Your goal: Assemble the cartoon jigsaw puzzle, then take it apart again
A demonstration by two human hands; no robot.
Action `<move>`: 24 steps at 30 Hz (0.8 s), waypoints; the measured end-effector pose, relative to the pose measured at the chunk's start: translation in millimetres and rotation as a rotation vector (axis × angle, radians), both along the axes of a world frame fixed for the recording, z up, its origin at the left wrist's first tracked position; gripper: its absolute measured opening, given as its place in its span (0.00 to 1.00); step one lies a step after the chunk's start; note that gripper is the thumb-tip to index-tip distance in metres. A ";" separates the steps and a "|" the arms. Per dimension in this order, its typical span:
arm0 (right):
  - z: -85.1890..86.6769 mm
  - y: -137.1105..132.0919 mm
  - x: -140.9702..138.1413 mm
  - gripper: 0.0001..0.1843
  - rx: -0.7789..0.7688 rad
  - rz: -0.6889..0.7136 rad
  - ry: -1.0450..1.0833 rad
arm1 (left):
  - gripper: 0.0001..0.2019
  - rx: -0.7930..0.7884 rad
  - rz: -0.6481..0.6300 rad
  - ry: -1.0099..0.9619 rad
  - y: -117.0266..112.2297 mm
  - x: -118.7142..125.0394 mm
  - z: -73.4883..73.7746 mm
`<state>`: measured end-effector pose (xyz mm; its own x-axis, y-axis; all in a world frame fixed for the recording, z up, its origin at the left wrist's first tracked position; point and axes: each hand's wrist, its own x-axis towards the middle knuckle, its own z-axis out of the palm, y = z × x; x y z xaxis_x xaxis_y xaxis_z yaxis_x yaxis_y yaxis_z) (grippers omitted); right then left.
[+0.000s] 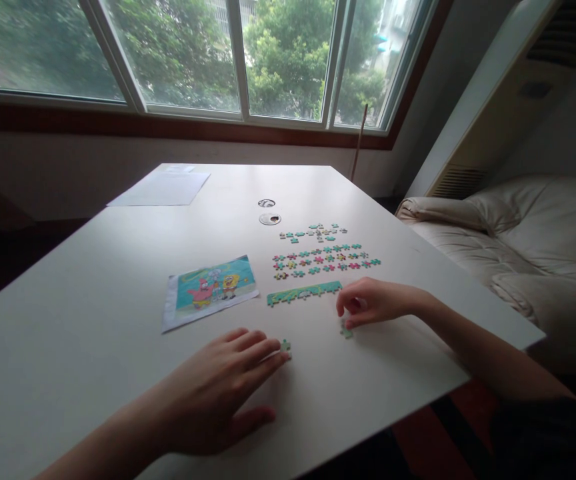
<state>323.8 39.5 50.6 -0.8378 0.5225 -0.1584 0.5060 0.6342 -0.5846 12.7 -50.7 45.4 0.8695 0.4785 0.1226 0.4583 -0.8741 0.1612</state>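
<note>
My left hand point(241, 380) lies on the white table with its fingers stretched out and the thumb apart. Its fingertips touch a pale green puzzle piece point(286, 347). Further right, my right hand point(375, 301) has its fingers curled and the thumb low, at another green puzzle piece point(347, 331) that it grips by the upper edge. Just beyond the hands lies a joined strip of puzzle pieces point(298, 294), straight along its far side and knobbed along the near one. A picture sheet with cartoon figures point(213, 287) lies to the left of the strip.
Loose puzzle pieces point(318, 260) are spread in rows behind the strip, with a further group point(319, 233) beyond. Two round holes point(270, 219) are set in the table point(93, 280). Paper sheets point(163, 188) lie at the far left. A cream sofa point(533, 220) stands right of the table.
</note>
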 end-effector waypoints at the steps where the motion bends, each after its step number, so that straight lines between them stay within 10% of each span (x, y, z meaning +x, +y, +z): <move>1: -0.2 -2.4 -1.8 0.13 -0.012 0.014 -0.014 | 0.22 -0.010 -0.003 0.007 -2.6 2.2 0.8; 24: -0.7 0.2 7.7 0.12 -0.092 0.022 -0.094 | 0.15 0.090 -0.033 0.005 -8.7 4.1 -3.6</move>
